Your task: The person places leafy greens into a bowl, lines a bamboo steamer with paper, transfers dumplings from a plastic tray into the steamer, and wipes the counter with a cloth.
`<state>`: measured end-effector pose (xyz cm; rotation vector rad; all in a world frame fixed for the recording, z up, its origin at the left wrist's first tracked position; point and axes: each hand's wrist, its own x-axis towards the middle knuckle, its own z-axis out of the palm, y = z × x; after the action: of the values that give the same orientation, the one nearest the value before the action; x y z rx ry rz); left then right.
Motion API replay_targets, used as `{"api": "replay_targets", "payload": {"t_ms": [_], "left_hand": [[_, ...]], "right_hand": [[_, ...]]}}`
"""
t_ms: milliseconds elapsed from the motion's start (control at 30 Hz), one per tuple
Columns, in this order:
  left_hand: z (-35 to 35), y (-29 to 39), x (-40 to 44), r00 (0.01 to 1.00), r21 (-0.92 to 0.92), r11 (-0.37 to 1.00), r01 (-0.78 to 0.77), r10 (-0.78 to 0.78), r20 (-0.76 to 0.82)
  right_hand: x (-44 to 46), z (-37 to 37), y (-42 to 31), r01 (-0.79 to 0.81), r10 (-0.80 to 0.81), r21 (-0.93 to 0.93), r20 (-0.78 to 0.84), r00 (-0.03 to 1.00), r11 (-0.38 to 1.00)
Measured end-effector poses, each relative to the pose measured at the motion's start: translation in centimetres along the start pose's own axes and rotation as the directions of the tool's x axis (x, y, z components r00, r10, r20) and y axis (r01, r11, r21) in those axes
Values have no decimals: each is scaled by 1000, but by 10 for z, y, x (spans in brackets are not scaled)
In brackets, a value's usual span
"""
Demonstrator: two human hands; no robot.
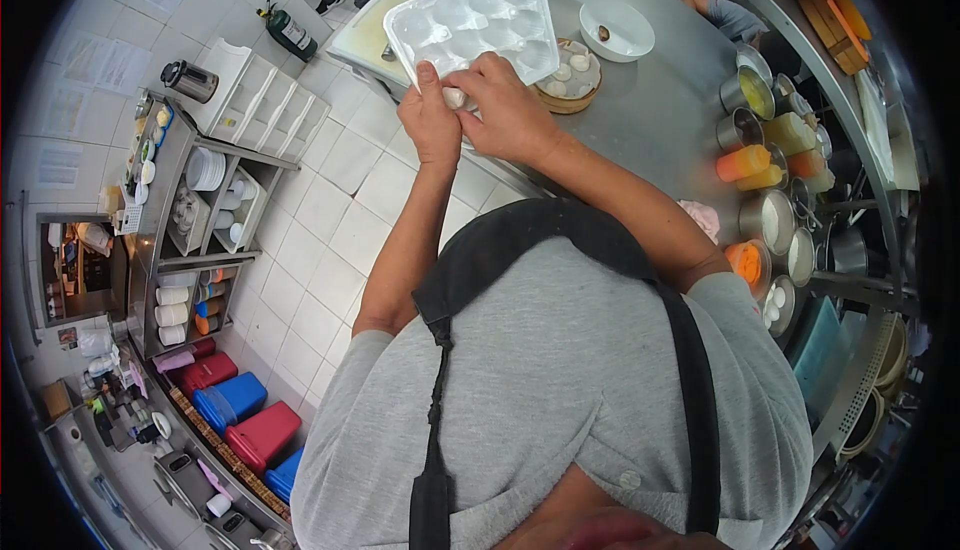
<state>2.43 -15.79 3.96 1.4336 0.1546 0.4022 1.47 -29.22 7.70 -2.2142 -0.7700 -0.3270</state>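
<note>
A white plastic tray (475, 25) with rounded compartments is tilted up just beyond both hands. My left hand (432, 120) is closed at the tray's near edge, its thumb pointing up beside a small white dough piece (454, 97). My right hand (505, 108) has its fingers bent around the same piece, so both hands touch it. To the right of the tray a round bamboo steamer (569, 104) holds several white dumplings (562, 72). Behind it stands a white bowl (617, 30) with a small brown item inside.
The steel counter (650, 110) carries squeeze bottles (742, 164) and metal containers (740, 130) along its right side. A white cutting board (372, 38) lies behind the tray. Shelving (200, 190) stands at the left. A co-worker's arm (694, 4) reaches in from the far side.
</note>
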Motion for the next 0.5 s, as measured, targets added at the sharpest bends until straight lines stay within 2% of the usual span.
{"api": "replay_targets", "payload": {"t_ms": [67,133,233,400,500], "left_hand": [[-1,0,1,1000,-10,1000,-22,22,-1],[-2,0,3,995,99,991,-91,95,-40],[-2,-2,6,995,201,975,-89,98,-34],[1,-7,9,995,221,973,-60,77,-68],[0,-6,11,997,237,971,-34,49,-57]], "right_hand": [[1,0,0,-10,10,18,2,1000,1000],[3,1,1,-19,19,36,2,1000,999],[1,6,8,-44,45,82,-8,999,996],[-3,16,18,56,-45,95,-114,992,994],[-5,16,19,45,-29,137,-119,993,990]]}}
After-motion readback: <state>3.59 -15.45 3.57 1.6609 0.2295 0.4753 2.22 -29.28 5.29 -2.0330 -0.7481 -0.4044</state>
